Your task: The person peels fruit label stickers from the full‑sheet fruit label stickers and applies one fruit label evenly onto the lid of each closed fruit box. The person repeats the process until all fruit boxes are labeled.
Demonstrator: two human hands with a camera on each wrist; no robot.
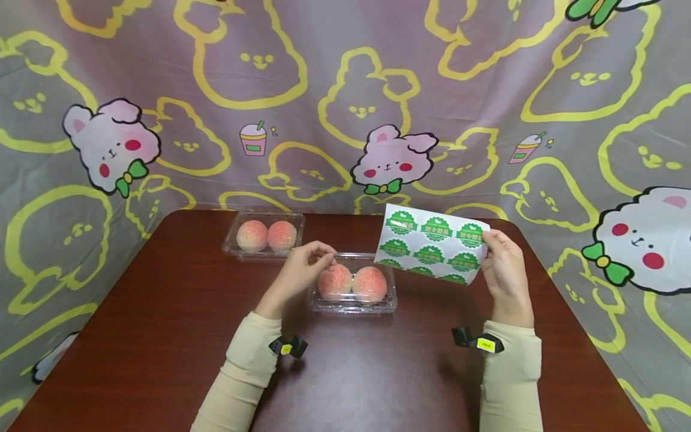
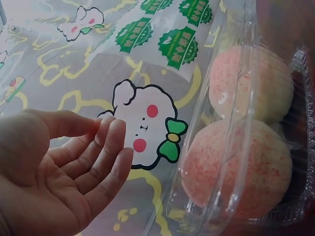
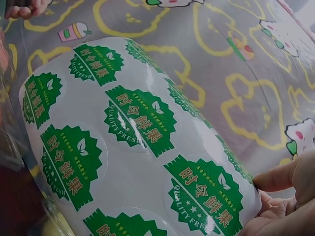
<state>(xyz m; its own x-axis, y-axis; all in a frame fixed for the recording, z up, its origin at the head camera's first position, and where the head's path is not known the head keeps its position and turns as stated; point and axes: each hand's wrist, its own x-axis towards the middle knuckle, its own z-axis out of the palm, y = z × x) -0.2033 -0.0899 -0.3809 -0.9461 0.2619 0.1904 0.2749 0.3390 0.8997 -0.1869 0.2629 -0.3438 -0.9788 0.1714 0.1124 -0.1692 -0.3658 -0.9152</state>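
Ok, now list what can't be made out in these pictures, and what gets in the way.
Head view: the small print on the green stickers, too small to read.
Head view: the back of the sticker sheet, facing away from the camera.
Right wrist view: most of the left hand, cut off by the top edge.
Left wrist view: the sticker sheet's upper part, cut off by the top edge.

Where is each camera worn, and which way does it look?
Head: on the head, looking forward and down at the left hand, right hand and sleeves.
Left wrist: worn there, facing the left hand beside a clamshell of peaches.
Right wrist: worn there, facing the sticker sheet the right hand holds; left hand at top left.
Head and left wrist both show that clamshell.
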